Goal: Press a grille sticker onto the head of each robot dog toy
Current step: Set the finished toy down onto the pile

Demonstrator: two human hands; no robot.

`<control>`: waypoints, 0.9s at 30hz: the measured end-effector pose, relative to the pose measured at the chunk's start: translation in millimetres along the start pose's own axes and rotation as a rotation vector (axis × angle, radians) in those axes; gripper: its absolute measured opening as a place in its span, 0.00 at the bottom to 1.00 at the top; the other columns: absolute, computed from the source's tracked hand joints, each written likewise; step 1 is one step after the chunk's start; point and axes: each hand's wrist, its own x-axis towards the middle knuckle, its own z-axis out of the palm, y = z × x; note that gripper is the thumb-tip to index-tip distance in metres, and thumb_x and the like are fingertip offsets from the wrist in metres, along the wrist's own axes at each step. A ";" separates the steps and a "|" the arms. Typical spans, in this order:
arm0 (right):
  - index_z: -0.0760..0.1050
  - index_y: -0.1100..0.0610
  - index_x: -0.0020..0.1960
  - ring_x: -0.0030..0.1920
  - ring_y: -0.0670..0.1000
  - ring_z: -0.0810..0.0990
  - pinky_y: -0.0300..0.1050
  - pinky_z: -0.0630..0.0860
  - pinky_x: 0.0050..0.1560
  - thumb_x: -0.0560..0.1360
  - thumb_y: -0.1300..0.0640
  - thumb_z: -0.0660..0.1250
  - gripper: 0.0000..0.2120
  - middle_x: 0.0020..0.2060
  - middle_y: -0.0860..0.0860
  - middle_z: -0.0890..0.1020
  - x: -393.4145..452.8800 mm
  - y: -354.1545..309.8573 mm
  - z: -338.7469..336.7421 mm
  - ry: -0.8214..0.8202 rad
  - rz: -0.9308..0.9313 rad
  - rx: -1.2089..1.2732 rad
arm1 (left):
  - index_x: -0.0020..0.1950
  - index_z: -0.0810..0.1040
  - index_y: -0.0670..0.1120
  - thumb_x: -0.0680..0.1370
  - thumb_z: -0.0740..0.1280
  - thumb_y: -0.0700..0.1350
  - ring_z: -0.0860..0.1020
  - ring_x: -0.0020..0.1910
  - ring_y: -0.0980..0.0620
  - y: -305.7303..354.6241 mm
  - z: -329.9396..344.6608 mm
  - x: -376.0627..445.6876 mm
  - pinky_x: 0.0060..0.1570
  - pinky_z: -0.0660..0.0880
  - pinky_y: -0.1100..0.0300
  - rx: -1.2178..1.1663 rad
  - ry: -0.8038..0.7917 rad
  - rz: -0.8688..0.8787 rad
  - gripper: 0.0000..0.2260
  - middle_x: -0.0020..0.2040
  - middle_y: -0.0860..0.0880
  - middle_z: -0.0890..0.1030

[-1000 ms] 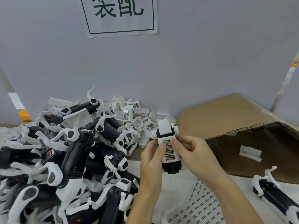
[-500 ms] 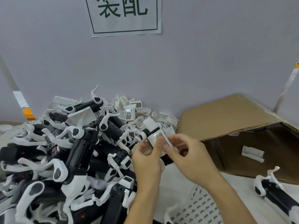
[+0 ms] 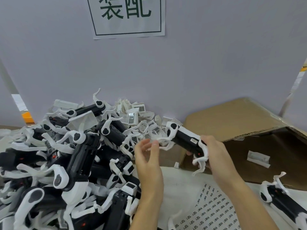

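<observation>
My right hand (image 3: 214,151) grips a black and white robot dog toy (image 3: 184,138) by its near end, holding it on its side above the table; its head and any grille sticker on it do not show. My left hand (image 3: 147,156) hangs just left of the toy with relaxed, spread fingers, its thumb tip close to a white leg, and I cannot tell whether it touches. A sticker sheet (image 3: 211,211) printed with small dark labels lies on the table below my forearms.
A big heap of robot dog toys (image 3: 66,163) fills the left half. Loose white head pieces (image 3: 137,117) with grille stickers pile against the wall. An open cardboard box (image 3: 249,130) stands at right. Another toy dog (image 3: 280,201) lies at the lower right.
The toy was held upright in both hands with thumbs on its grille sticker. Now it has swung to the right in my right hand alone, and my left hand has let go.
</observation>
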 end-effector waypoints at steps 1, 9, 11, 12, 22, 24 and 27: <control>0.74 0.73 0.52 0.28 0.50 0.77 0.49 0.70 0.34 0.71 0.46 0.60 0.28 0.38 0.66 0.72 0.8 1.7 -6.2 -0.064 0.020 0.041 | 0.61 0.78 0.54 0.79 0.68 0.58 0.81 0.58 0.50 -0.5 1.4 -1.4 0.57 0.79 0.53 -0.045 -0.067 -0.014 0.14 0.56 0.53 0.82; 0.85 0.53 0.45 0.34 0.44 0.81 0.38 0.78 0.34 0.74 0.48 0.62 0.15 0.37 0.50 0.85 10.4 9.8 -13.7 -0.130 0.034 0.102 | 0.62 0.82 0.55 0.71 0.66 0.64 0.85 0.54 0.40 1.1 1.3 -2.6 0.48 0.82 0.54 -0.269 -0.334 -0.036 0.23 0.59 0.45 0.84; 0.83 0.55 0.51 0.36 0.44 0.81 0.38 0.77 0.37 0.79 0.54 0.61 0.12 0.42 0.54 0.84 11.3 8.1 -15.1 -0.170 0.064 0.079 | 0.62 0.81 0.53 0.73 0.67 0.60 0.84 0.53 0.40 -0.4 1.1 -1.9 0.48 0.82 0.53 -0.245 -0.326 -0.018 0.21 0.57 0.45 0.85; 0.83 0.55 0.52 0.38 0.45 0.82 0.39 0.77 0.39 0.79 0.51 0.62 0.13 0.44 0.54 0.84 10.9 7.9 -15.9 -0.164 0.066 0.080 | 0.63 0.80 0.52 0.74 0.67 0.59 0.84 0.53 0.40 -1.4 1.2 -1.4 0.48 0.82 0.53 -0.233 -0.320 -0.018 0.20 0.56 0.46 0.85; 0.84 0.46 0.53 0.54 0.51 0.84 0.41 0.80 0.50 0.65 0.40 0.73 0.19 0.52 0.51 0.86 1.3 -4.4 -17.4 -0.144 -0.169 0.103 | 0.54 0.84 0.50 0.73 0.72 0.54 0.85 0.45 0.48 -3.0 0.9 4.1 0.59 0.77 0.35 -0.208 -0.191 -0.134 0.13 0.48 0.45 0.86; 0.84 0.47 0.54 0.56 0.52 0.84 0.42 0.80 0.51 0.66 0.40 0.73 0.20 0.52 0.51 0.86 -0.3 -6.4 -17.2 -0.148 -0.176 0.094 | 0.49 0.85 0.51 0.72 0.72 0.53 0.83 0.44 0.48 -3.0 0.2 5.1 0.61 0.74 0.33 -0.223 -0.198 -0.148 0.09 0.47 0.44 0.86; 0.84 0.46 0.54 0.57 0.52 0.84 0.42 0.81 0.52 0.65 0.40 0.72 0.20 0.53 0.51 0.86 -1.1 -7.8 -17.2 -0.155 -0.171 0.105 | 0.48 0.85 0.51 0.72 0.74 0.52 0.83 0.43 0.48 -3.7 0.2 5.1 0.61 0.73 0.31 -0.248 -0.202 -0.158 0.08 0.46 0.44 0.85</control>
